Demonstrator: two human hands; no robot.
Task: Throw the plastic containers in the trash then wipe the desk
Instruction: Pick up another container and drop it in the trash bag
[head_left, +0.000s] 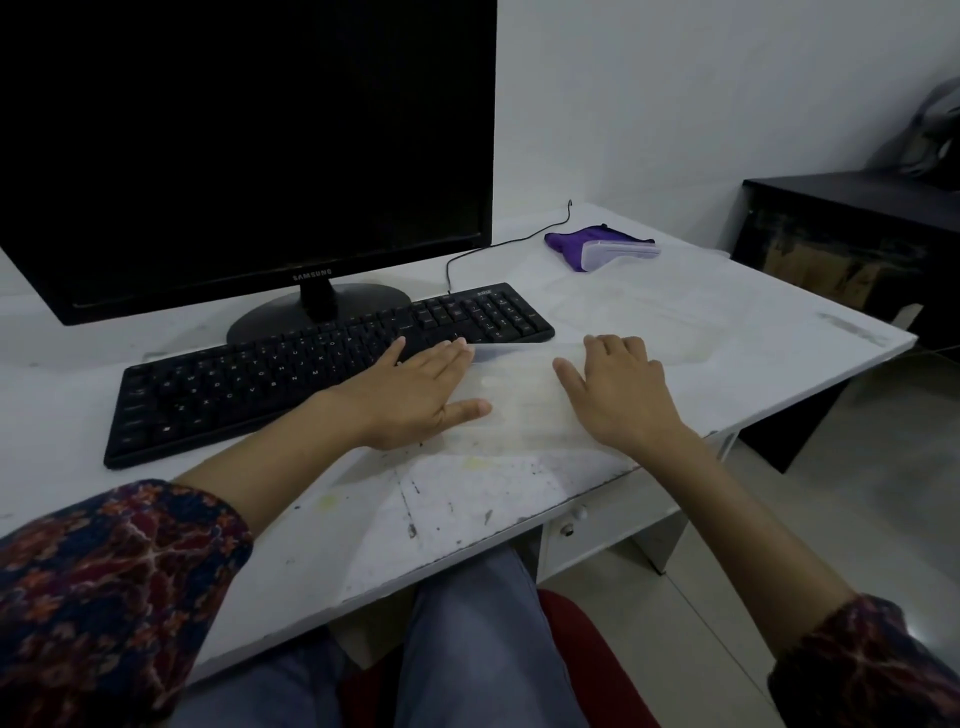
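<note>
**Hands on clear plastic container, white tabletop**

Left hand (415, 395) and right hand (621, 395), fingers released and flat, are pressing a clear plastic container (519, 400) lying on the tabletop (467, 499). Beyond: keyboard (311, 364), second container (639, 317), purple cloth (566, 241), monitor (244, 145).

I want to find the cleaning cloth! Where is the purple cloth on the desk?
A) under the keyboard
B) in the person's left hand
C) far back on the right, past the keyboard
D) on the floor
C, because the purple cloth lies on the desk near the wall, beyond the right end of the keyboard, with neither hand touching it.
</note>
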